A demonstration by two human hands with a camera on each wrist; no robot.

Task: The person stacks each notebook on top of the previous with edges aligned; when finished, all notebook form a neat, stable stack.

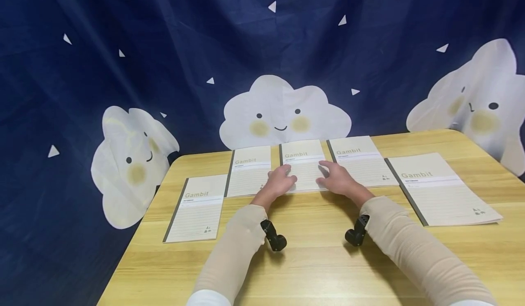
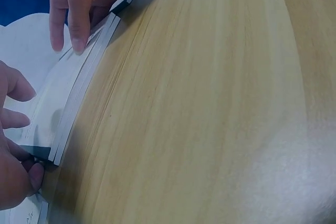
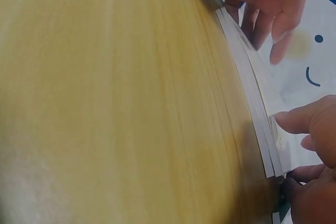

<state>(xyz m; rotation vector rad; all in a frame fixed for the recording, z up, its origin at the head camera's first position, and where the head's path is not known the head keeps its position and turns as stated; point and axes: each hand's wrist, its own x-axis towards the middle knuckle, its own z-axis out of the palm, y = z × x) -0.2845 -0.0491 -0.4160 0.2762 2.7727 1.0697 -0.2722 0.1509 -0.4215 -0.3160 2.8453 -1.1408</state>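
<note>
Both arms reach forward over the table [image 1: 311, 274], forearms angling inward in beige sleeves [image 1: 418, 242], so that the two hands face each other across the middle notebook [image 1: 304, 171]. It lies flat between the two sets of fingers, its dark spine by the left ones and its lined cover spreading beyond the fingertips.

The left hand [image 1: 280, 181] is turned palm inward, the upper fingers part-bent and spread well apart, nothing pinched between them; its lower fingers curl in at the spine corner. The right hand [image 1: 337, 178] mirrors it at the opposite edge, thumb and forefinger parted over the cover, lower fingers bent by the near corner. Whether those lower fingers press or merely touch, I can't tell.

Just outside the left fingers lies the second notebook [image 1: 248, 174], and farther out, nearer the person, the leftmost notebook [image 1: 197, 212]. Beside the right fingers is the fourth notebook [image 1: 361, 158], with the rightmost notebook [image 1: 443, 196] farther out. A black camera hangs behind each hand, at the wrist.
</note>
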